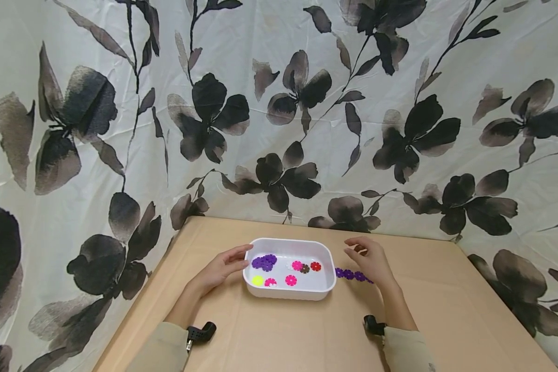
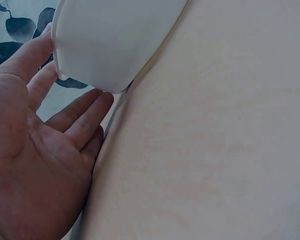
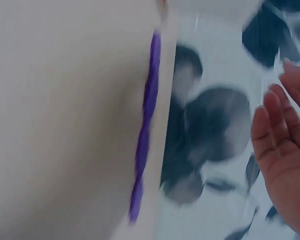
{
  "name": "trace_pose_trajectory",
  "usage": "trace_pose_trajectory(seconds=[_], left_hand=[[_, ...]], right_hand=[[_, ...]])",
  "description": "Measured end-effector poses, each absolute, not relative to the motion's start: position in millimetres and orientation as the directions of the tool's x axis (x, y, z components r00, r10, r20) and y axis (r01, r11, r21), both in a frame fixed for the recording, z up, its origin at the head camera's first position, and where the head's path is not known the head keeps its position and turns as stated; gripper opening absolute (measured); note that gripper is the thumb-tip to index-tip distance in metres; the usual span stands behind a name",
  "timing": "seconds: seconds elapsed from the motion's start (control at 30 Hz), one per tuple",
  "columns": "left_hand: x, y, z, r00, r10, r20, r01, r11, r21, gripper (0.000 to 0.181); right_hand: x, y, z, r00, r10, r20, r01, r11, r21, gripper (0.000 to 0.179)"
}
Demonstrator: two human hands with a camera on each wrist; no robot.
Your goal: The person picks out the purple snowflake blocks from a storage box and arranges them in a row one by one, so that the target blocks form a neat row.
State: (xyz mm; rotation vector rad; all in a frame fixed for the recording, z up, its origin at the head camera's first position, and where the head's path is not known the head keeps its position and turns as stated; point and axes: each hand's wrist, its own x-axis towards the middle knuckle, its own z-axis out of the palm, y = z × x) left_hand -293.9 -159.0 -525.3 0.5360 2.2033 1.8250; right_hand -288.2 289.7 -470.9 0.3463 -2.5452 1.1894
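A white plastic tub (image 1: 290, 294) stands on the table with small flower-shaped discs inside. Purple discs (image 1: 264, 262) are bunched at its left end, while pink discs (image 1: 290, 280), a red disc (image 1: 315, 266), a brown one (image 1: 305, 268) and a yellow one (image 1: 258, 280) lie around the rest of its floor. My left hand (image 1: 220, 267) touches the tub's left end with fairly straight fingers, seen along its outer wall (image 2: 110, 40) in the left wrist view. Right of the tub lies a row of joined purple discs (image 1: 353, 275). My right hand (image 1: 371, 258) hovers over there, holding nothing, fingers loosely bent.
The table (image 1: 279, 336) has a plain tan covering. Behind it and at the sides hangs a white cloth (image 1: 344, 155) with dark flowers. Each wrist wears a black camera mount, the left one (image 1: 201, 332) and the right one (image 1: 374, 325).
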Motion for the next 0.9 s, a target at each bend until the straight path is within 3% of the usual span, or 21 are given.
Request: trace_pose_trajectory(seconds=[0.23, 0.57, 0.9], left_hand=[[-294.2, -159.5, -525.8, -0.908, 0.415, 0.06, 0.138, 0.16, 0.977, 0.058], [-295.0, -158.5, -523.9, -0.904, 0.423, 0.057, 0.132, 0.149, 0.98, 0.058], [-295.2, -158.2, -523.6, -0.897, 0.435, 0.079, 0.15, 0.132, 0.98, 0.06]], right_hand=[[-293.2, 235.3, -462.3, -0.894, -0.207, 0.398, -0.442, 0.554, -0.706, 0.021], [-306.5, 176.8, -460.8, -0.835, -0.456, 0.307, -0.531, 0.526, -0.664, 0.018], [-320.1, 141.8, -467.3, -0.784, -0.6, 0.162, -0.557, 0.564, -0.61, 0.034]])
